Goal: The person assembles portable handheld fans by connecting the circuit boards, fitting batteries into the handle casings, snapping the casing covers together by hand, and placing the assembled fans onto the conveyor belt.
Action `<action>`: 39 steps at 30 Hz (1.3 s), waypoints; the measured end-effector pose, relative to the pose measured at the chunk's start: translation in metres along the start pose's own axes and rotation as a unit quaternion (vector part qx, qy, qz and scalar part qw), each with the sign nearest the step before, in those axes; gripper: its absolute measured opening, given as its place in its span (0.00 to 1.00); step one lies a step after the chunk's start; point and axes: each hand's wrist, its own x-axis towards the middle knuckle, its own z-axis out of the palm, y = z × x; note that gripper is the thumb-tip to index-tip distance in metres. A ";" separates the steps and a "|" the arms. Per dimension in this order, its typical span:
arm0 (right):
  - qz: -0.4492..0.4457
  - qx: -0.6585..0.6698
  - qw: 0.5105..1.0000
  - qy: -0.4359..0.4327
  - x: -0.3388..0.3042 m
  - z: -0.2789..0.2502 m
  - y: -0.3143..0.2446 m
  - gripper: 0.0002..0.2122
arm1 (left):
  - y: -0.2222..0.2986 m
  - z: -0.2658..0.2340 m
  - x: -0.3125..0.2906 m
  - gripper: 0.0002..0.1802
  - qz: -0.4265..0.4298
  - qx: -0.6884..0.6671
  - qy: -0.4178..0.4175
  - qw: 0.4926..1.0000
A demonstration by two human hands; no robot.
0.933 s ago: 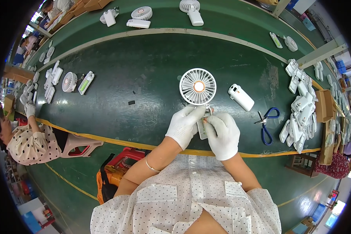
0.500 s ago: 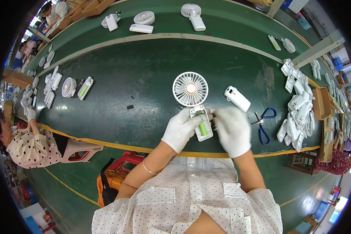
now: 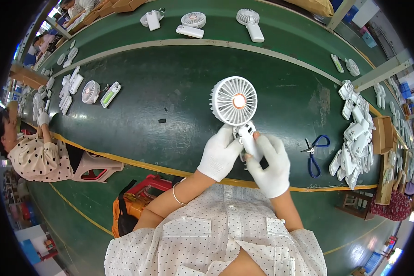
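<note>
In front of me a small white handheld fan (image 3: 235, 100) is raised, its round grille facing up. My left hand (image 3: 218, 155), white-gloved, is closed around the fan's handle below the grille. My right hand (image 3: 272, 168), gloved too, pinches a white handle cover (image 3: 250, 142) by its edges, its thumb and fingers on either side. The cover lies over the handle half, hiding the green battery inside. Whether the two halves are joined cannot be made out. Blue-handled scissors (image 3: 313, 156) lie to the right of my right hand.
A heap of white handle shells (image 3: 354, 149) stands at the right beside a cardboard box (image 3: 382, 134). Left lie another fan head (image 3: 91, 92) and an opened handle with a green battery (image 3: 110, 95). More fans (image 3: 249, 23) rest beyond the pale divider. A co-worker (image 3: 37, 156) sits at left.
My right hand has taken the white cover from the table and brought it over the opened handle. The fan has been raised a little. The whole view has shifted slightly.
</note>
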 end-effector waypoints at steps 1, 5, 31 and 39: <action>0.013 -0.003 1.000 0.014 -0.003 0.005 -0.001 0.25 | -0.001 0.003 0.001 0.22 0.014 -0.050 -0.021 0.998; 0.007 -0.030 0.999 0.013 -0.004 0.012 -0.004 0.25 | -0.010 -0.007 0.003 0.27 0.043 -0.118 -0.089 0.988; 0.358 0.390 0.828 -0.185 -0.013 0.006 0.000 0.09 | -0.007 -0.007 0.003 0.26 -0.022 -0.166 -0.169 0.971; 0.350 0.422 0.822 -0.155 0.005 0.005 0.007 0.14 | 0.002 -0.009 0.015 0.24 -0.051 -0.113 -0.166 0.978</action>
